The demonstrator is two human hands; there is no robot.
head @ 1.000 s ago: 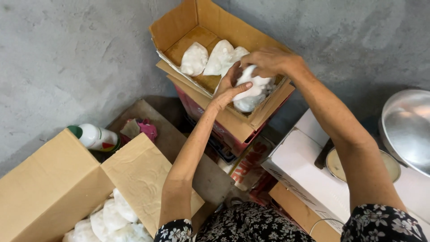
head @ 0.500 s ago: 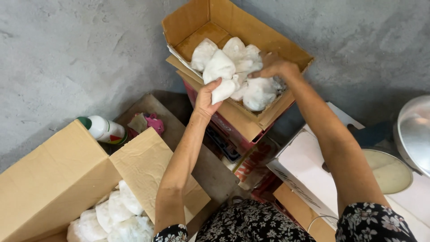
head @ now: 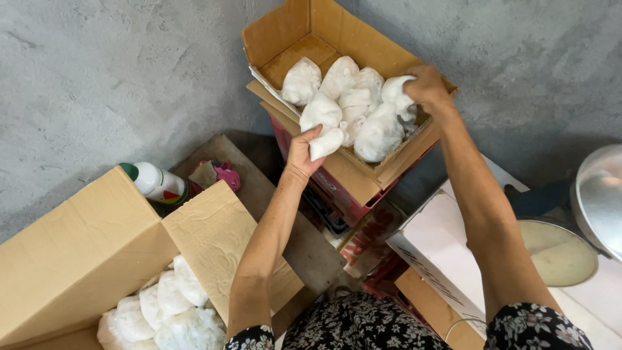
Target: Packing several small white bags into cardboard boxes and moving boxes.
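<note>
An open cardboard box [head: 304, 35] stands on a red crate against the grey wall, holding several white filled bags [head: 363, 110]. My left hand [head: 304, 148] grips one white bag [head: 326, 141] at the box's near rim. My right hand [head: 427, 87] is closed on another white bag [head: 400, 96] at the box's right side. A second, larger cardboard box [head: 84, 253] sits at the lower left with more white bags [head: 165, 311] inside.
A white bottle with a green cap [head: 155, 183] and a pink object [head: 223, 175] lie between the boxes. A white box [head: 434, 249], a round pot [head: 560, 253] and a metal lid [head: 599, 198] are at the right.
Both hands have spread apart: the right hand moved to the box's right side with a bag, and the left hand stays at the near rim gripping another bag. The view shifted slightly.
</note>
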